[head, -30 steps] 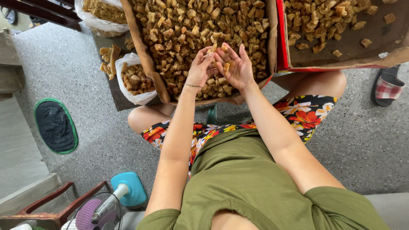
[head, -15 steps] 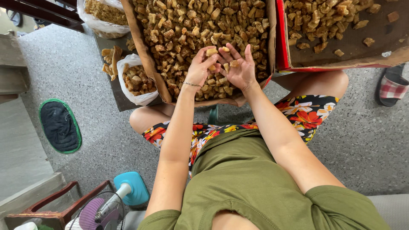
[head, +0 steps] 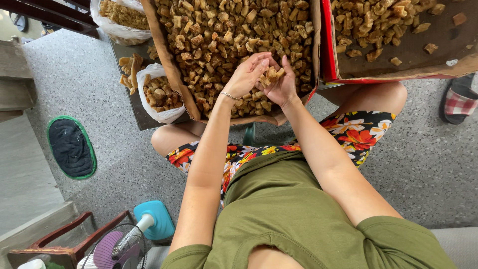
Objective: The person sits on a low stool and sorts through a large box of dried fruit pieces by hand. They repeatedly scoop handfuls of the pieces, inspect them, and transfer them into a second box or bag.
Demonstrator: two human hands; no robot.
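Note:
A cardboard tray (head: 160, 60) heaped with brown fried snack pieces (head: 224, 30) rests over my knees. Both hands meet above its near edge. My right hand (head: 283, 88) is cupped around a small clump of snack pieces (head: 269, 75). My left hand (head: 246, 75), with a thin bracelet on the wrist, has its fingers curled onto the same clump from the left.
A second, red-edged tray (head: 398, 50) with fewer pieces lies to the right. White plastic bags of snacks (head: 157, 94) sit left on a metal sheet. A sandal (head: 460, 102), a dark mat (head: 71, 147), a small fan (head: 122, 244) and a wooden chair (head: 55, 249) stand on the speckled floor.
My hands were spread open over the heap; they have drawn together and closed around a clump of pieces, lifting it slightly toward me.

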